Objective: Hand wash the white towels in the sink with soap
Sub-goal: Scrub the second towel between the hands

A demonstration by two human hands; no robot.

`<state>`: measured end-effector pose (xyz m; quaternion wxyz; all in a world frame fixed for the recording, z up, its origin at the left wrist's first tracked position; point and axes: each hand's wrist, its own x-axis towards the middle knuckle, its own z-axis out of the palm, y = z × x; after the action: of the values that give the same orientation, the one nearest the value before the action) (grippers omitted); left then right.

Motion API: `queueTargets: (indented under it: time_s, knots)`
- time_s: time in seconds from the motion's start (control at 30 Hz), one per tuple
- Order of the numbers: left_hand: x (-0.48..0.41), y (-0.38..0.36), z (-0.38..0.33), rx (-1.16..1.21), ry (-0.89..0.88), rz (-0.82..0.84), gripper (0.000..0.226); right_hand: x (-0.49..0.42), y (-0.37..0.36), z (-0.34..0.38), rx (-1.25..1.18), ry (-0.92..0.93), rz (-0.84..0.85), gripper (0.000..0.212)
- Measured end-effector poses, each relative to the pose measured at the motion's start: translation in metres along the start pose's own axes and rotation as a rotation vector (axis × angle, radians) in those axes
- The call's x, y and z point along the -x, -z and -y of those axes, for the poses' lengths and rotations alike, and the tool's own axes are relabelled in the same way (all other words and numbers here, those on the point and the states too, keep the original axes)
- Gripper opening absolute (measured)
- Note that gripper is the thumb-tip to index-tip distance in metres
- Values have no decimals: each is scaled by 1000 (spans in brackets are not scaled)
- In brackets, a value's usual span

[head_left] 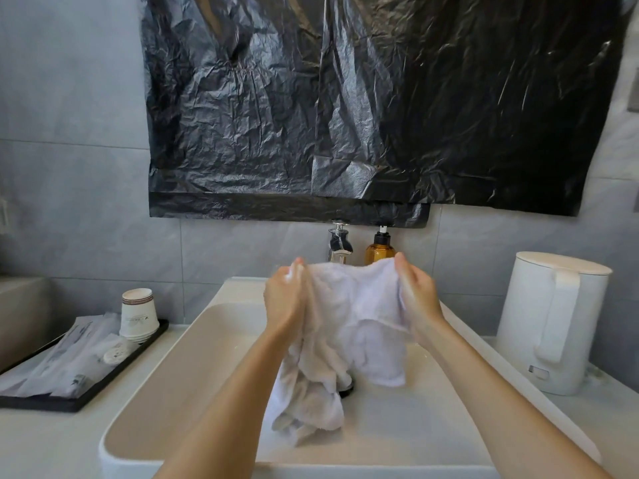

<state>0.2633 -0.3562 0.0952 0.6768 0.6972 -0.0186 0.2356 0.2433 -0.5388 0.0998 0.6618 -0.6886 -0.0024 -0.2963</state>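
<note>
Left hand (285, 299) and right hand (418, 295) each pinch the top edge of the towel (349, 326), spread between them over the sink (166, 392), tail draping near the drain. Rub soaped halves together, keep drips inside; soap bottle (379, 248) sits far, beside the tap (339, 243).

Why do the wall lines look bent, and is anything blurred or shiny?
Head view: the wide lens bows the tile lines and the sink rim toward the frame edges; the towel looks smeared by motion at its top edge; the black sheet throws bright glare streaks, mostly on its right; the tap glints; the light is soft, with faint shadows.
</note>
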Motion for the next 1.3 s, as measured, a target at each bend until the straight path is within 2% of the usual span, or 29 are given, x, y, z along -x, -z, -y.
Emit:
queueTargets:
  time_s: [0.07, 0.17, 0.23, 0.33, 0.4, 0.53, 0.57, 0.7, 0.83, 1.0, 1.13, 1.17, 1.27, 1.3]
  knots:
    - [6, -11, 1, -3, 20, 159, 39, 12, -12, 3, 83, 117, 45, 41]
    - [16, -27, 6, -30, 76, 347, 38, 36, -39, -2, 209, 235, 177, 41]
    - [24, -31, 8, -36, 89, 385, 35, 39, -49, -5, 263, 222, 103, 44]
    - [36, -37, 4, 122, 150, 446, 33, 22, -42, -4, 300, 100, -129, 49]
    - [41, -40, 0, 181, 163, 443, 32, 19, -37, -7, 289, 71, -171, 50]
    - [34, -37, 2, 40, 154, 294, 32, 45, -49, -13, 276, 228, 49, 46]
    - [34, -36, 2, 49, 166, 288, 32, 45, -51, -12, 282, 243, 53, 47]
    - [41, -32, -5, 209, 285, 362, 35, 29, -48, -8, 279, 169, -134, 50]
    - [37, -31, -10, 127, 243, 284, 39, 54, -55, -7, 309, 396, 49, 49]
    - [43, -27, -20, 218, 333, 377, 33, 28, -46, -3, 324, 201, -129, 47]
    - [37, -30, -15, 190, 265, 300, 38, 54, -52, -4, 363, 457, 52, 47]
    - [36, -30, -16, 212, 284, 294, 38, 49, -52, -3, 385, 457, 35, 48]
    - [40, -29, -19, 220, 332, 354, 35, 25, -44, -1, 398, 209, -114, 47]
    - [41, -30, -18, 225, 321, 369, 36, 25, -43, -3, 413, 192, -116, 46]
